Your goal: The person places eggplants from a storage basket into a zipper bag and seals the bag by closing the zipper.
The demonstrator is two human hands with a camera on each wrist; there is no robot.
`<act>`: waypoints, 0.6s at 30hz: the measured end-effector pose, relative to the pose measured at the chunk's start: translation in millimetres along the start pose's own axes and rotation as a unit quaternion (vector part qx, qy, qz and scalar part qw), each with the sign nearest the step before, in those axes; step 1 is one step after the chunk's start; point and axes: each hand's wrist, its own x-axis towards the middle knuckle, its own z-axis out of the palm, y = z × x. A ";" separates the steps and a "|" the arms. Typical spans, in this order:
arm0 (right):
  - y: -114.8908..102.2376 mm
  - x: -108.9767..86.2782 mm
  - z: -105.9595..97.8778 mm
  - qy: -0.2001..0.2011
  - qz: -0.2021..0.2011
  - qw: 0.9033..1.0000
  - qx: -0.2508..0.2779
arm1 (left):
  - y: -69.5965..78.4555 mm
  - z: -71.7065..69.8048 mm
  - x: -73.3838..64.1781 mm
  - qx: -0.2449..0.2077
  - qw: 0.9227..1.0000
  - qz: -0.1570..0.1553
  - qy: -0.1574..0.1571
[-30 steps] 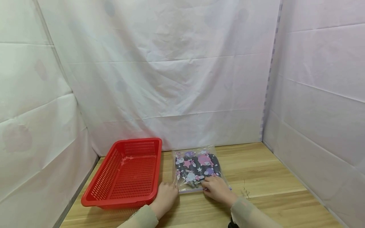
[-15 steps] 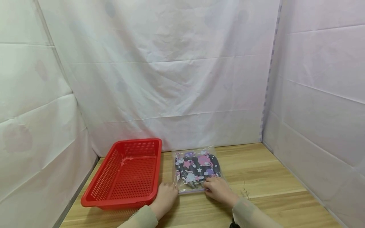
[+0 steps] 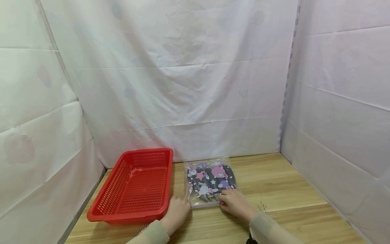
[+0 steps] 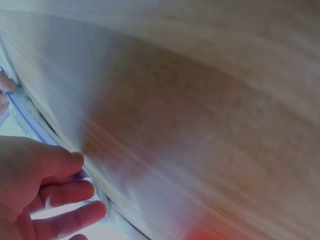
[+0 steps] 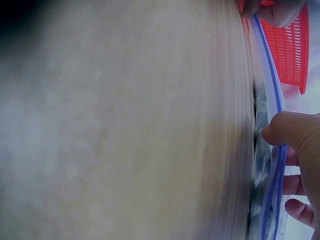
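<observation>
A clear zip bag (image 3: 210, 181) printed with pink, purple and white cartoon figures and stars lies on the wooden table, dark contents showing through. Along its near edge runs a purple zip strip (image 3: 203, 204). My left hand (image 3: 177, 209) holds the strip's left end; in the left wrist view its thumb and index finger meet at the bag's edge, the other fingers (image 4: 70, 220) lying loosely bent. Farther right, my right hand (image 3: 235, 204) pinches the strip, with its thumb (image 5: 282, 127) on the near side and its fingers behind the bag.
A red perforated plastic basket (image 3: 143, 189) stands left of the bag, its rim close to my left hand. White cloth (image 3: 189, 84) hangs behind the table (image 3: 283, 189) and on both sides. A dark object (image 3: 251, 240) shows beneath my right sleeve.
My right hand has slid slightly to the right along the bag's zip strip. The left hand, the bag and the basket have stayed in place.
</observation>
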 end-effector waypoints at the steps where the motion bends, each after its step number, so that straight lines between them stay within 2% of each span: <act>1: 0.2 -0.3 0.2 0.003 -0.002 1.000 -0.001 | 0.6 0.3 -0.1 0.002 1.000 0.000 0.000; 13: 2.5 -3.6 -0.1 0.011 -0.004 1.000 0.002 | 4.0 0.1 -2.1 0.005 1.000 -0.003 -0.020; 18: 4.2 -5.2 -2.4 0.011 0.001 1.000 0.003 | 3.3 2.0 -2.1 0.004 1.000 0.000 -0.010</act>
